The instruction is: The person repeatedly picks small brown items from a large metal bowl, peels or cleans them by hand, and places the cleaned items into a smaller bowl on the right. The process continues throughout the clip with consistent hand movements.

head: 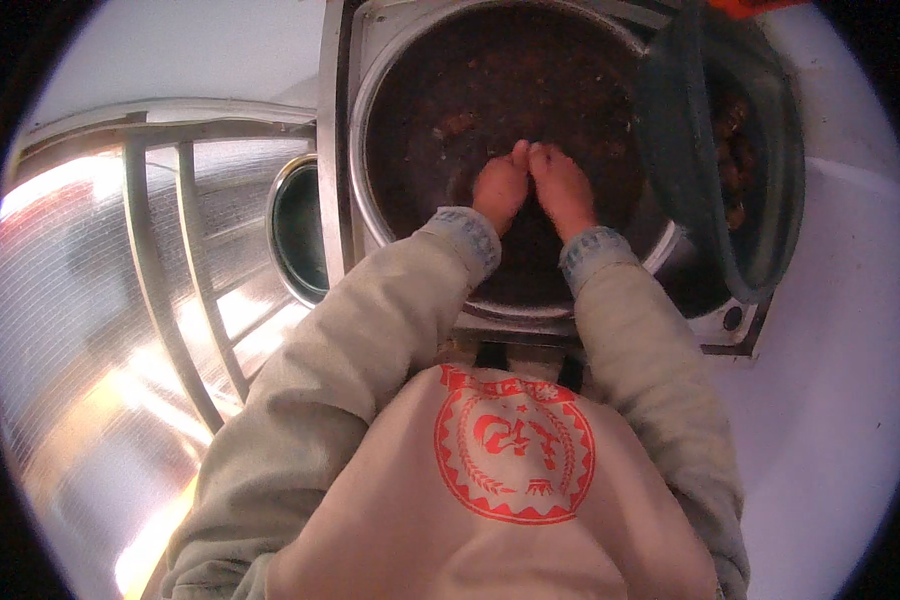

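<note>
My left hand (501, 189) and my right hand (562, 187) are side by side over a wide round metal basin (365, 202). Their thumbs and forefingers nearly meet at the tips, with the other fingers curled out of sight. Whether anything small is pinched between them cannot be made out. Dark brown liquid (510, 90) fills the basin, with small bits floating in it. A reddish-brown lump (459, 124) shows at the surface, left of my hands.
A dark green plastic tub (784, 172) leans over the basin's right side, with brown pieces (733, 165) inside. The basin sits in a metal stand (336, 150). At left are a smaller round metal-rimmed container (276, 217) and a metal-barred rack (150, 270).
</note>
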Available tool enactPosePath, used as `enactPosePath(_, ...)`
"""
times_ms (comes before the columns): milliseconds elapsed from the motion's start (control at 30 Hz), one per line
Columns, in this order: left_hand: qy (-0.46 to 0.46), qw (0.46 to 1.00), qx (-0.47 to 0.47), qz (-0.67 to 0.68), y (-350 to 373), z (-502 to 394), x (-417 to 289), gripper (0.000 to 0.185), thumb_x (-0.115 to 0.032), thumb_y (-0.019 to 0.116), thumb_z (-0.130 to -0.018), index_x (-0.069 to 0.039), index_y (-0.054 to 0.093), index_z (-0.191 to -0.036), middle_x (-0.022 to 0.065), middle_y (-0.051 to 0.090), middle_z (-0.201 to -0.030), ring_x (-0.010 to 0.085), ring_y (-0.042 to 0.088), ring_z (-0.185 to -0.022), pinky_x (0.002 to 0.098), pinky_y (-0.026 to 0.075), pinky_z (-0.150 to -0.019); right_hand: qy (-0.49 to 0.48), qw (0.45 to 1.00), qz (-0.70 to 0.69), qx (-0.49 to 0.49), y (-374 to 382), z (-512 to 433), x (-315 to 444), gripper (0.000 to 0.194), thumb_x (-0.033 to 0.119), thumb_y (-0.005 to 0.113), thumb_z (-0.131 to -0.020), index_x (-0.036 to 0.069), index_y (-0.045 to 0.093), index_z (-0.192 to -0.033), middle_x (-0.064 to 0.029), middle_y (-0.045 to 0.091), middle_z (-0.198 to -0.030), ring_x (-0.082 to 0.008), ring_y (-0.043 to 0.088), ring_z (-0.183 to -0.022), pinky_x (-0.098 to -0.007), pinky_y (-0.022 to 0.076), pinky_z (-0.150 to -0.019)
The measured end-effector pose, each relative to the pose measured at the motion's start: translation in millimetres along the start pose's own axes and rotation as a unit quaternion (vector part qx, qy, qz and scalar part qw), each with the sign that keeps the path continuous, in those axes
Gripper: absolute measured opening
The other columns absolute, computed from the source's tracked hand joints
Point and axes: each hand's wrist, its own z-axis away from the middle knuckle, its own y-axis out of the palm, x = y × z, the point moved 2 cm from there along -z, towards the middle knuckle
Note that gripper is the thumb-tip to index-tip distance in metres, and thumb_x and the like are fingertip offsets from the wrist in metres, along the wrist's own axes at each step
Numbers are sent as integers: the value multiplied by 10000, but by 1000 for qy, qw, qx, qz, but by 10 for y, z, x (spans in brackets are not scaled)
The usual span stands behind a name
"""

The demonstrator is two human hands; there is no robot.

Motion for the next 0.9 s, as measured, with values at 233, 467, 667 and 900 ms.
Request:
enactPosePath(233,-4,989,39,144,83,169,-214,360,-313,390,-914,-9,582,-936,201,611,-879,346,584,-863,393,443,-735,60,968,-232,-76,-150,6,-63,363,320,360,-892,12,549,-928,-239,582,-973,-419,519,-940,-503,405,-775)
enactPosePath(467,-60,927,132,345,-24,-8,79,192,-138,497,-862,-22,552,-1004,121,612,-937,272,588,-892,373,475,-719,-39,999,-27,25,-249,272,439,366,397,397,-899,71,468,-1049,-218,592,-997,-411,556,-905,-497,435,-751)
enactPosePath(667,-89,975,-12,205,-79,213,-238,277,-237,420,-909,-6,532,-1013,236,599,-907,390,576,-858,417,463,-745,45,995,-80,-51,-123,127,146,292,334,403,-898,76,530,-947,-193,602,-907,-408,552,-833,-466,426,-695)
enactPosePath(900,111,985,-98,-91,24,292,-309,360,-330,365,-919,4,500,-891,263,593,-862,450,543,-851,506,428,-743,72,989,-107,-68,-55,-30,27,363,304,331,-916,46,584,-879,-219,595,-934,-396,556,-868,-466,438,-729)
